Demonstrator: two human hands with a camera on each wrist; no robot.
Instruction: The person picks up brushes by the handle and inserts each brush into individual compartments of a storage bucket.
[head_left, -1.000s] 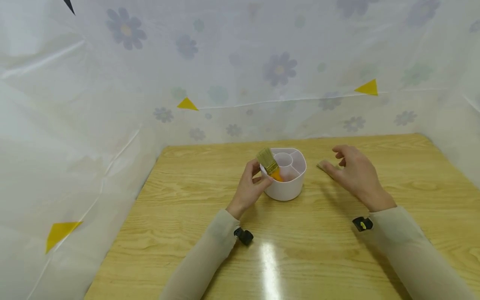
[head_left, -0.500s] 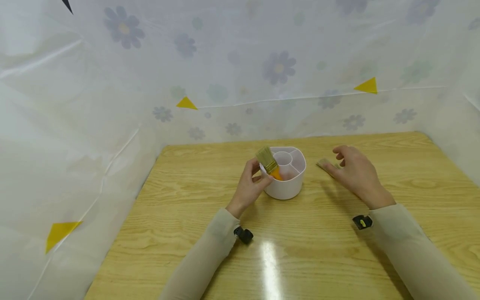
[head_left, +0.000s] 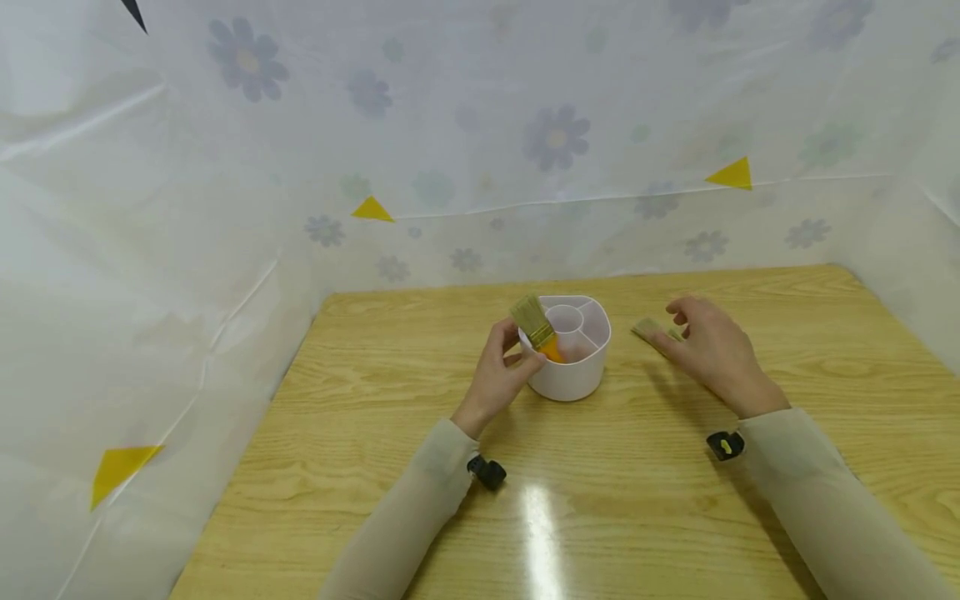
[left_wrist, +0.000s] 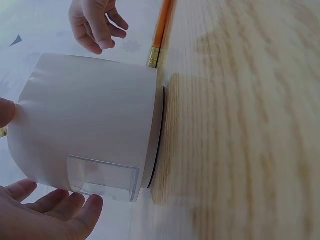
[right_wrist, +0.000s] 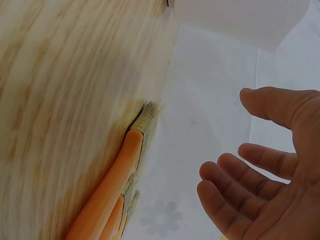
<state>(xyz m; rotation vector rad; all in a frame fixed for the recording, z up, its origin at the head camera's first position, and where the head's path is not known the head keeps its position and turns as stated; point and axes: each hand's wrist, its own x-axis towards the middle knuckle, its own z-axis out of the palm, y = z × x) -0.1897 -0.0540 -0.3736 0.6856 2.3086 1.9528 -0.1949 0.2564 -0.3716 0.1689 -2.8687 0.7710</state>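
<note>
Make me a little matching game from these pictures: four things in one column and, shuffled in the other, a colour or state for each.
Column one
1. Left hand
2. Pot
3. Right hand
4. Brush in the pot

Column two
A. Holding nothing
B. Tilted, with an orange handle
C. Touching the pot
D. White, with several compartments

Right pairs: 1-C, 2-D, 3-A, 4-B
</note>
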